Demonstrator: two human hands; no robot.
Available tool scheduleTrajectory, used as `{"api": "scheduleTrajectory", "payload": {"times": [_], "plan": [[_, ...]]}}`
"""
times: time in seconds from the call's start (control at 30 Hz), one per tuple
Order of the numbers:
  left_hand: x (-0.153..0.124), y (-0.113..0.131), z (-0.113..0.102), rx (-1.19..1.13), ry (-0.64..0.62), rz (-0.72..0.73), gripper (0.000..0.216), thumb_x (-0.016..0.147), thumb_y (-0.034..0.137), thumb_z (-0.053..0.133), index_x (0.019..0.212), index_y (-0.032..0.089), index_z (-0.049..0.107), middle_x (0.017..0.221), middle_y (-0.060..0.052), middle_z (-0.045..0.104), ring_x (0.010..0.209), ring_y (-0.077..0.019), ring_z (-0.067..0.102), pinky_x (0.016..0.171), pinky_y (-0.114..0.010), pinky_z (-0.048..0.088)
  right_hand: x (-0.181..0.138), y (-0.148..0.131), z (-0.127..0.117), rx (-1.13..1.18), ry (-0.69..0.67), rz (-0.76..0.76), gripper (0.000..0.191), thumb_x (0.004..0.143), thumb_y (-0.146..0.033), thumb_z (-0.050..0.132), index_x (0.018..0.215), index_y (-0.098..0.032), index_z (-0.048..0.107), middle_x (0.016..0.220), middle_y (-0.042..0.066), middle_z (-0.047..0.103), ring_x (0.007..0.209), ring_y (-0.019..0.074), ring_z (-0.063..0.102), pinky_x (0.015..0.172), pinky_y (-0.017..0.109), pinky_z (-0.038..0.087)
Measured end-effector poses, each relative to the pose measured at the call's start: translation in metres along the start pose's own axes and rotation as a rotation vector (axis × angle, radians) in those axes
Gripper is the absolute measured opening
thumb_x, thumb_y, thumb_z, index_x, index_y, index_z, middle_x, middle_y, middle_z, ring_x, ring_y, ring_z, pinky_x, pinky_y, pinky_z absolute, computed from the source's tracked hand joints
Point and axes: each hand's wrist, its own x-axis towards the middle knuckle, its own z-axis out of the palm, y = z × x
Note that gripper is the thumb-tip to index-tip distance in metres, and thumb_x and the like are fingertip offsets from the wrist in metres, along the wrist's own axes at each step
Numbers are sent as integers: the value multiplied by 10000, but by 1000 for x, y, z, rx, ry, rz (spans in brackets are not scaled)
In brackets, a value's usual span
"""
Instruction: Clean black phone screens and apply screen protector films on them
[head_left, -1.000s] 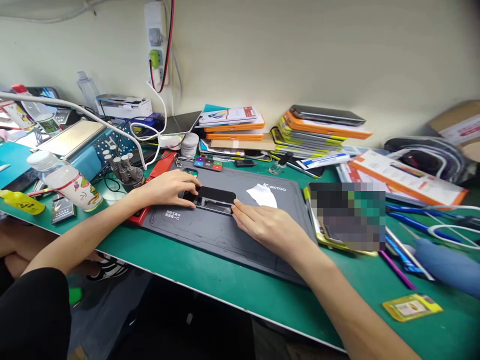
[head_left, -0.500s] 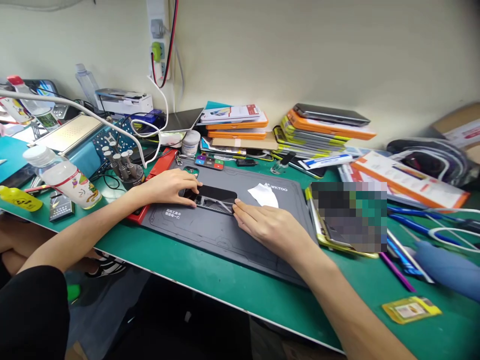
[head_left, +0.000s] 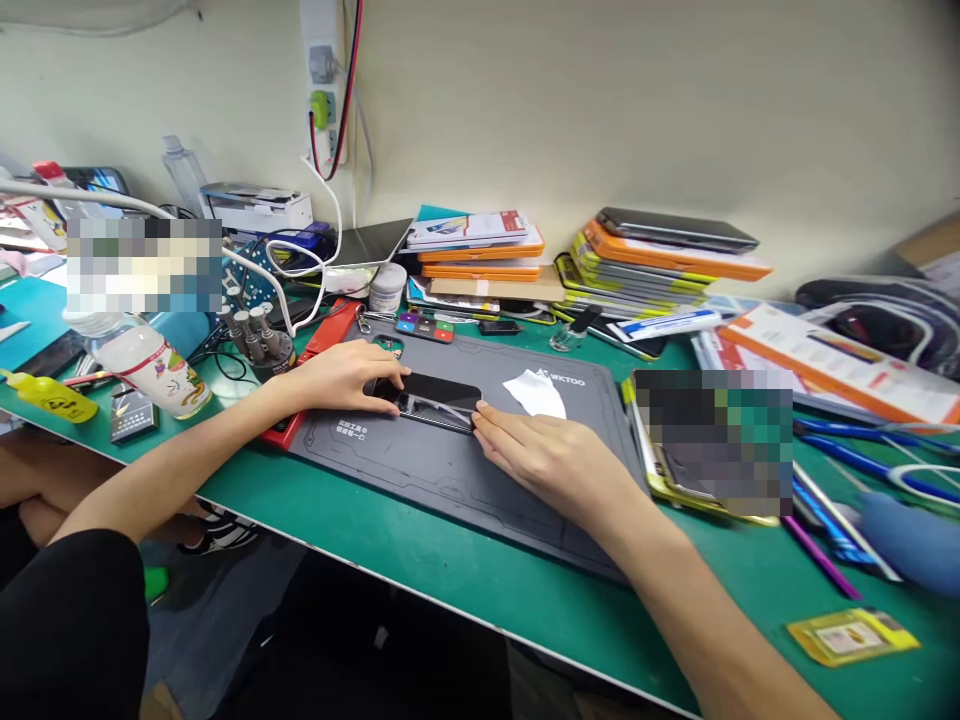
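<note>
A black smartphone [head_left: 444, 400] lies lengthwise on the dark grey work mat [head_left: 420, 472], its glossy front facing up with a pale reflection along the near edge. My left hand [head_left: 356, 378] grips its left end, thumb on the near side and fingers on the far side. At the opposite end, my right hand [head_left: 536, 450] presses its bunched fingertips to the phone's right edge; whatever may be pinched beneath them is hidden. A white wipe or paper piece [head_left: 535, 392] rests on the mat just beyond my right hand.
Stacked orange and yellow boxes [head_left: 660, 258] line the wall. A drink bottle [head_left: 154, 365] and a screwdriver stand [head_left: 259, 340] are on the left. Pliers with blue handles [head_left: 847, 450] and a yellow packet [head_left: 851, 637] lie on the right of the green bench.
The camera view has shifted slightly, moving the whole scene a little to the right and down. Both hands keep their places at the phone's ends.
</note>
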Motion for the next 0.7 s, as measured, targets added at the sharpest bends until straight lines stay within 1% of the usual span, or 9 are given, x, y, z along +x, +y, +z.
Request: {"api": "scheduleTrajectory", "payload": {"times": [0.13, 0.27, 0.47, 0.7], "plan": [[0, 1, 0, 15, -8, -1, 329, 934, 497, 800, 1140, 242, 769, 1327, -90, 779, 1229, -283, 722, 1071, -437, 525, -1, 0, 0, -30, -10, -3, 237, 1054, -132, 570, 1066, -144, 807, 1149, 123, 842, 768, 213, 807, 694, 346, 634], [0, 0, 0, 26, -19, -3, 344, 947, 511, 783, 1151, 234, 765, 1340, -92, 775, 1227, -283, 724, 1079, -440, 519, -1, 0, 1, -28, -5, 3, 228, 1054, -137, 578, 1059, -134, 806, 1155, 129, 841, 768, 212, 808, 683, 346, 635], [0, -1, 0, 7, -21, -15, 324, 918, 489, 821, 1134, 251, 772, 1324, -75, 782, 1280, -286, 703, 1097, -436, 513, 0, -1, 0, -44, -5, -13, 230, 1045, -124, 583, 1054, -137, 813, 1148, 131, 841, 758, 205, 805, 675, 336, 632], [0, 0, 0, -7, 3, -3, 323, 905, 475, 837, 1115, 238, 776, 1296, -85, 790, 1236, -285, 726, 1066, -421, 533, 1, -1, -2, -78, 20, -18, 211, 1039, -126, 602, 1033, -147, 812, 1146, 114, 845, 708, 182, 785, 669, 321, 614]]}}
